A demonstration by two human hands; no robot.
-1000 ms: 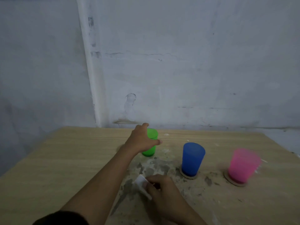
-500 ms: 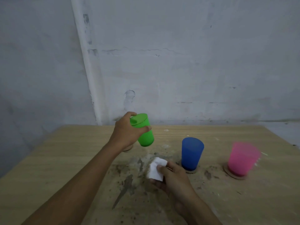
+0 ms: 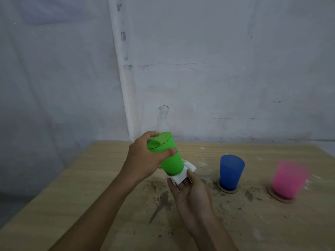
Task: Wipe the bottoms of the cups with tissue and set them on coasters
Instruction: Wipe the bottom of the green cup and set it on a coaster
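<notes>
Above the table (image 3: 90,178), the left hand (image 3: 139,163) grips the tilted green cup (image 3: 168,158), and the right hand (image 3: 192,194) pins the tissue (image 3: 179,175) under its thumb against the cup's bottom. The blue cup (image 3: 231,171) and the pink cup (image 3: 288,180) already stand on coasters (image 3: 233,191), so the green one looks like the last to wipe and set down.

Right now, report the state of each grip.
Left grip: holds the green plastic cup near its rim.
Right grip: holds the white folded tissue against the cup's base.

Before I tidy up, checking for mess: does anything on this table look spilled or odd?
Dark smears stain the wooden table near the blue cup. The green cup is tilted in the left hand, not set down.
</notes>
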